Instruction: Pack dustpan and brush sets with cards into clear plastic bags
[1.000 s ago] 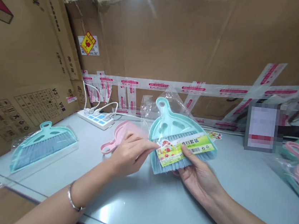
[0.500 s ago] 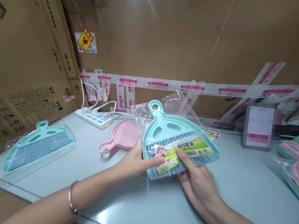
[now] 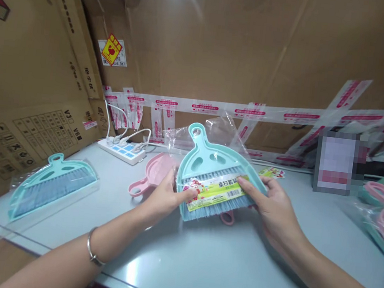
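Left hand point(image 3: 163, 196) grip is pinching the teal brush set point(image 3: 210, 164) at its left edge. Right hand point(image 3: 276, 209) grip is pinching its right side, thumb pressing on the label card point(image 3: 216, 190). The set is hovering just above the counter point(image 3: 199, 265). Card is sitting askew, so squaring it likely wants steady thumbs.

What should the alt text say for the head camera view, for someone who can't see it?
The left hand and right hand hold a bagged teal hand brush by its sides, at its paper label, above a grey table. A pink dustpan, another bagged brush and a power strip lie to the left; cardboard boxes stand behind.
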A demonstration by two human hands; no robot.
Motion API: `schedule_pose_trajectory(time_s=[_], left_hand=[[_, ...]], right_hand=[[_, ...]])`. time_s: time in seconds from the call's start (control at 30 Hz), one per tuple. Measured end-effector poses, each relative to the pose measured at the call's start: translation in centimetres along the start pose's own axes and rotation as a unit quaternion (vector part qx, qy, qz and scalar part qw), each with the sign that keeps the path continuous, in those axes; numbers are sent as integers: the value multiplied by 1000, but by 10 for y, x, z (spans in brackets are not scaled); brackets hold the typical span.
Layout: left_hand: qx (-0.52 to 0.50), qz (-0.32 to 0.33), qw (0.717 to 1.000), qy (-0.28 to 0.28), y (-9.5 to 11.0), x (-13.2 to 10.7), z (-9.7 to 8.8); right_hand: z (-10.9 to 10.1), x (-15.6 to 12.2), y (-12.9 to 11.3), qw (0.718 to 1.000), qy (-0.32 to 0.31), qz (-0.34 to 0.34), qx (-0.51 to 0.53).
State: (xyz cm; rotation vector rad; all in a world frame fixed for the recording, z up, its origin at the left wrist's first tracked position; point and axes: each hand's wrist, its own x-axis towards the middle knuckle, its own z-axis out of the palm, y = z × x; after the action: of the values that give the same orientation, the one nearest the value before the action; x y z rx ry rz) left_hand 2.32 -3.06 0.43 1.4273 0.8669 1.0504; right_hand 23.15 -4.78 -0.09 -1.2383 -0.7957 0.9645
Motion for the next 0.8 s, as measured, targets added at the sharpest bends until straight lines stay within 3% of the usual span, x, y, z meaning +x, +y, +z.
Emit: schedule_pose_trajectory(time_s=[0.1,0.13,0.27,0.33,0.57,0.7,0.8], left_hand=[[10,0,1000,-15,2,0,-2],[9,-3,1000,-23,2,0,-2],[-6,-20,999,-33,1,1,-4],[-22,-45,998,-25,1,1,-4],[-84,-151,983,56,11,-1,0],[-120,-186,971,92,14,2,0],[-130,-211,965,84,14,4,-2]], right_hand=[[-6,11,3,998,41,-26,-31],[-7,12,2,999,28,-20,-32],[-8,8,-9,987,-139,83,10],[-6,4,-15,976,-176,126,35],[0,-3,-13,970,-147,180,65],[-5,-5,-17,948,-266,165,65],[-9,-4,-19,920,-361,147,50]])
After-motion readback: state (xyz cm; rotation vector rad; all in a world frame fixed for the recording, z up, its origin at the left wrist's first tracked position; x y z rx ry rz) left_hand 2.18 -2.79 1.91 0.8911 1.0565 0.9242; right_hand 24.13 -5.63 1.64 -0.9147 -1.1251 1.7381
